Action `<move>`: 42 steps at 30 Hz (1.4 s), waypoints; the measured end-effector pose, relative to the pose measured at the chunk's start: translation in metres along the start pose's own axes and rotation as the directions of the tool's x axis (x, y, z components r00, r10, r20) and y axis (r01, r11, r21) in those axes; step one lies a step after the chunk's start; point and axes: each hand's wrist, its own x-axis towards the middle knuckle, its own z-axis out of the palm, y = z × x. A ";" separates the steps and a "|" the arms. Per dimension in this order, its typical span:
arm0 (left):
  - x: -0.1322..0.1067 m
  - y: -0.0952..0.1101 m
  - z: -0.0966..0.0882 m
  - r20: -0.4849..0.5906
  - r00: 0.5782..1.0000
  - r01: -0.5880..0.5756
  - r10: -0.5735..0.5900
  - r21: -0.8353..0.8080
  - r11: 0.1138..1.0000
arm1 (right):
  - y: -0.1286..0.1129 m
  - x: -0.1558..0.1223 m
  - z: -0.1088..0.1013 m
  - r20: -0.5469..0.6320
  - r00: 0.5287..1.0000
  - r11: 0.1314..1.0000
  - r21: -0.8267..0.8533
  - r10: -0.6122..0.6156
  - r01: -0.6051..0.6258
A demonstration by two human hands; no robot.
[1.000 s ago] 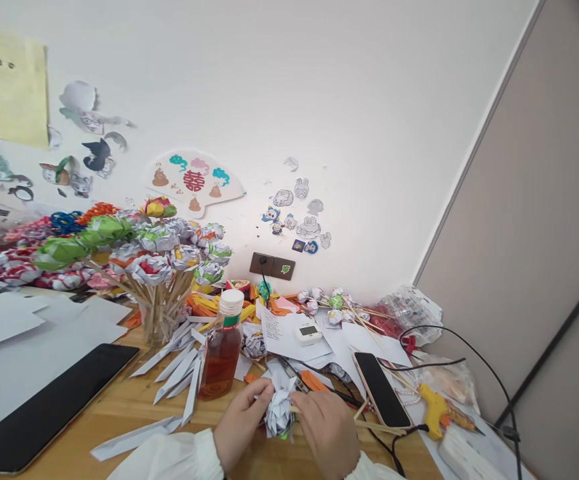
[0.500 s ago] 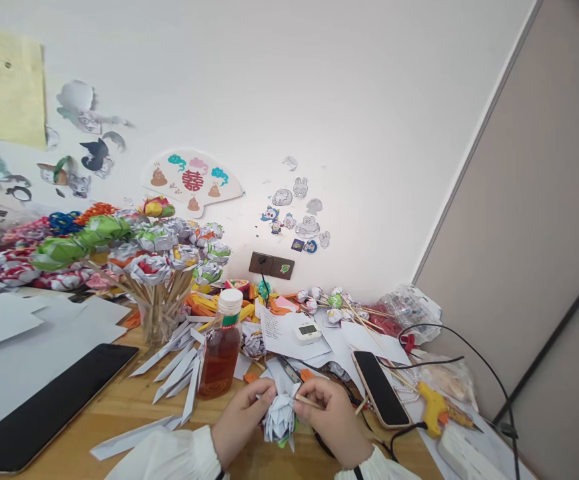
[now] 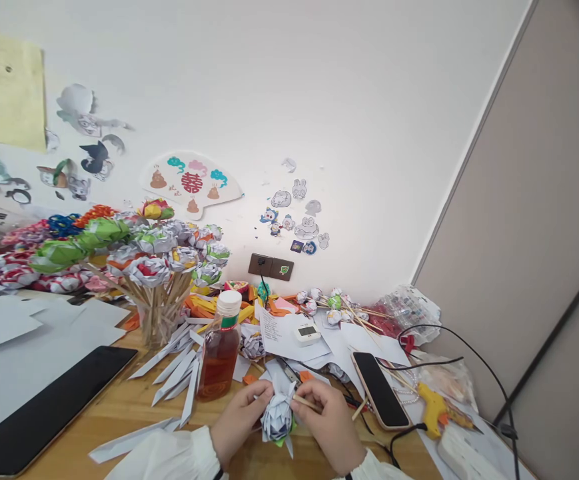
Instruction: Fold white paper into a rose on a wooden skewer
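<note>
A folded white paper flower point(image 3: 276, 416) with a bit of green at its base sits between both hands at the near edge of the wooden desk point(image 3: 119, 407). My left hand point(image 3: 239, 421) is closed around the flower's left side. My right hand point(image 3: 330, 427) pinches a thin wooden stick point(image 3: 308, 402) whose tip touches the flower's top right. Both wrists wear white sleeves.
A capped bottle of amber liquid point(image 3: 220, 350) stands just behind my left hand, with folded paper strips point(image 3: 176, 373) beside it. A cup of finished paper flowers on sticks point(image 3: 159, 267) is further left. A black tablet point(image 3: 49, 407), a phone point(image 3: 380, 390), cables and a yellow glue gun point(image 3: 436, 410) lie around.
My right hand picked a wooden stick up off the desk and brought it to the flower. The flower rose slightly between my hands; my left hand kept its hold.
</note>
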 end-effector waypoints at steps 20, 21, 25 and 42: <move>0.000 -0.002 0.005 -0.057 0.998 0.022 -0.034 -0.192 0.981 | 0.006 -0.002 0.001 -0.005 0.997 0.995 -0.059 -0.080 0.080; 0.000 -0.002 0.005 -0.060 0.998 0.020 -0.032 -0.197 0.980 | 0.007 -0.003 0.002 -0.003 0.997 0.995 -0.058 -0.081 0.081; -0.001 -0.002 0.005 -0.055 0.998 0.027 -0.039 -0.213 0.977 | 0.008 -0.003 0.003 -0.008 0.997 0.995 -0.057 -0.078 0.078; -0.004 0.000 0.008 -0.040 0.996 0.062 -0.076 -0.287 0.956 | 0.008 -0.002 0.001 -0.011 0.994 0.991 -0.081 -0.112 0.111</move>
